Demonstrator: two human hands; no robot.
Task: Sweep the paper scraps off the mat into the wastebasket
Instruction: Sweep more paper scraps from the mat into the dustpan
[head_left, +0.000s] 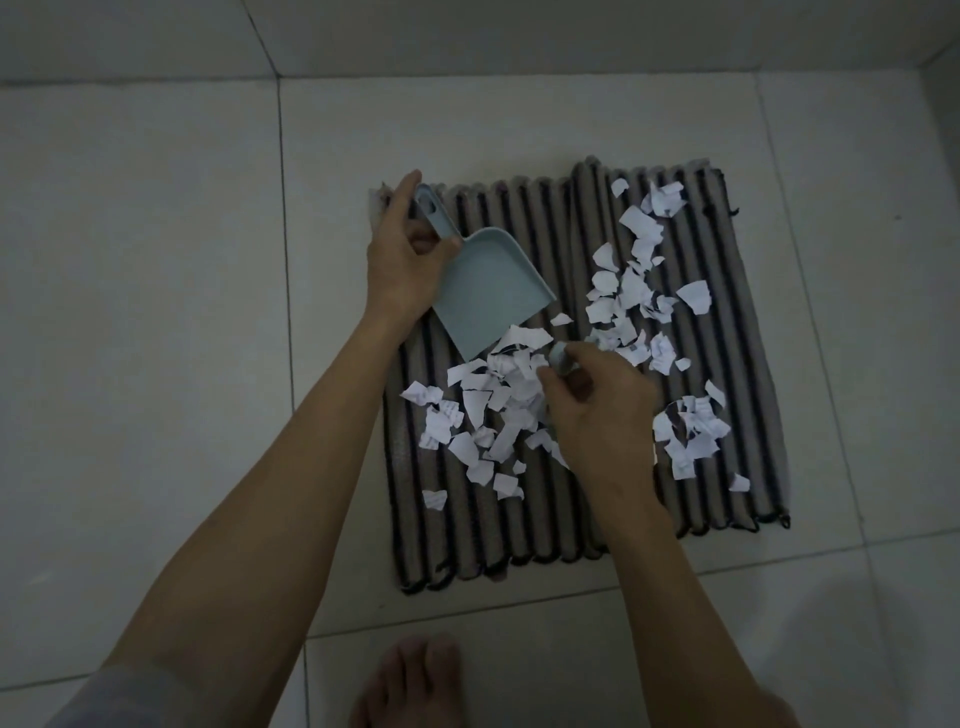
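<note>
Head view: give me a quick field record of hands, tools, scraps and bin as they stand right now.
left hand: grips the handle of the dustpan
dustpan: light blue, open lip down on the mat, nothing in it
right hand: closed on a small brush, mostly hidden
paper scraps: on the mat; one pile at the dustpan's lip, others spread toward the right side
wastebasket: not in view
floor: pale tiles, no scraps seen on them
bare foot: at bottom edge, off the mat
</note>
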